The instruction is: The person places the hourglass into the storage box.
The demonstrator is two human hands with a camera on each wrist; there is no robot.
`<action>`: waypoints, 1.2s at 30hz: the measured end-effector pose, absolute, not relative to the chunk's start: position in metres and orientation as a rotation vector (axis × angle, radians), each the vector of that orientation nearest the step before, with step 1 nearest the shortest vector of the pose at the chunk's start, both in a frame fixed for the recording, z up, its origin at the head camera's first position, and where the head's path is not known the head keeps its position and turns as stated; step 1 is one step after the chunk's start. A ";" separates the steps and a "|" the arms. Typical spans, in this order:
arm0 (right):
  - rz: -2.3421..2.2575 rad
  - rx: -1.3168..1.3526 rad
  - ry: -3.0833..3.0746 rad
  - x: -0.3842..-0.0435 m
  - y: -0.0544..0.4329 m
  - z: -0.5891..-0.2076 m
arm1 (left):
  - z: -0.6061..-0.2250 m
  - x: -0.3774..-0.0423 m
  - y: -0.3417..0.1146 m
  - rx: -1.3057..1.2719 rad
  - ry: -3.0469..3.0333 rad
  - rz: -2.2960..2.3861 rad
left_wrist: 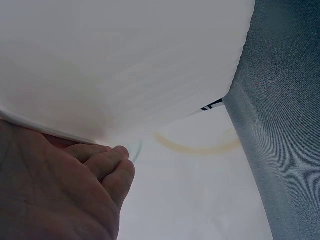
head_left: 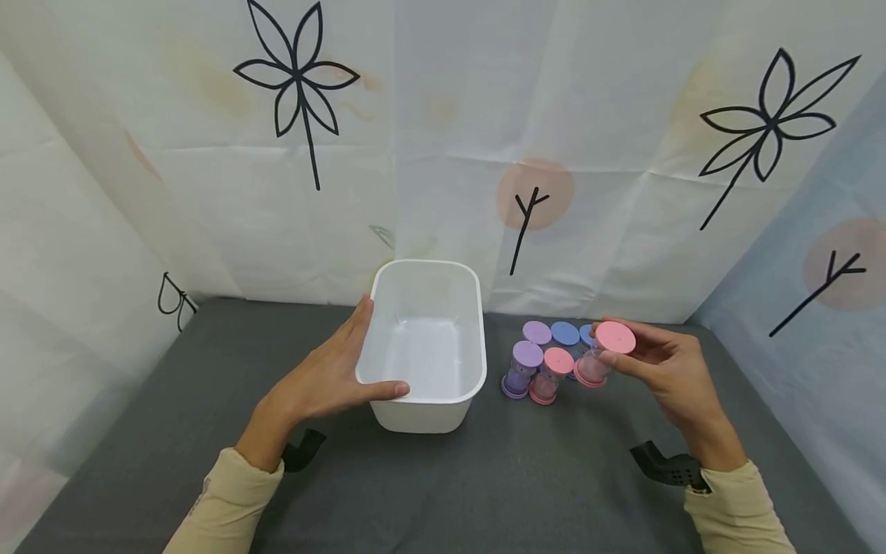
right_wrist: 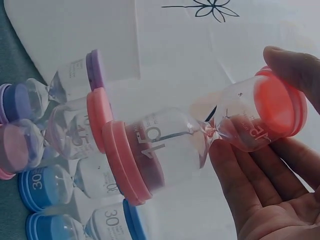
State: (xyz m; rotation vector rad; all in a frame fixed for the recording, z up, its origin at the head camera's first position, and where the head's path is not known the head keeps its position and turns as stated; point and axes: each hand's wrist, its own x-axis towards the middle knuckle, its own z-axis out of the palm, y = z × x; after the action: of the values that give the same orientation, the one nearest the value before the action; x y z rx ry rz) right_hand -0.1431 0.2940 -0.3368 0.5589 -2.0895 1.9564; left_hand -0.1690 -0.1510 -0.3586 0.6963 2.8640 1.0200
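My left hand (head_left: 332,377) holds the left side of a white plastic bin (head_left: 417,418), the thumb laid over the rim. In the left wrist view, the fingers (left_wrist: 112,170) lie along the bin's outer wall. To the right, my right hand (head_left: 667,365) grips a pink-capped hourglass (head_left: 614,338) by its upper end, thumb against the cap. The right wrist view shows the number 15 on this hourglass (right_wrist: 165,142), and its pink sand is in the lower bulb. Beside it stand another pink hourglass (head_left: 557,362) and a purple hourglass (head_left: 527,355).
Behind them are another purple hourglass (head_left: 537,332) and blue hourglasses (head_left: 564,333), marked 30 in the right wrist view. A dark grey cloth (head_left: 484,492) covers the table. White fabric (head_left: 443,154) with plant drawings hangs at the back and sides.
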 end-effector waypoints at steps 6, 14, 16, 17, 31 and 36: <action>1.953 0.532 -2.078 -0.137 0.294 -0.327 | -0.359 -0.169 -0.150 0.693 2.852 1.035; 1.974 0.657 -2.058 -0.137 0.284 -0.311 | -0.360 -0.169 -0.151 0.725 2.846 1.082; 2.000 0.685 -2.048 -0.141 0.277 -0.303 | -0.360 -0.169 -0.151 0.724 2.850 1.076; 2.016 0.694 -2.041 -0.143 0.273 -0.299 | -0.360 -0.169 -0.152 0.724 2.851 1.074; 2.365 0.634 -1.800 -0.218 0.166 -0.262 | -0.359 -0.170 -0.154 0.753 2.860 1.063; 2.426 0.529 -1.803 -0.245 0.121 -0.266 | -0.361 -0.172 -0.153 0.781 2.856 1.080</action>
State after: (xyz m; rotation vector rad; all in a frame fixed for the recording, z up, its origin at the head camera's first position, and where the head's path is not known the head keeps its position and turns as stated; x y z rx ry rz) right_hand -0.2449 0.1205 -0.2656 0.5286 -1.8034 2.4264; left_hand -0.1724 -0.1530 -0.3606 0.7808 2.8565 1.0799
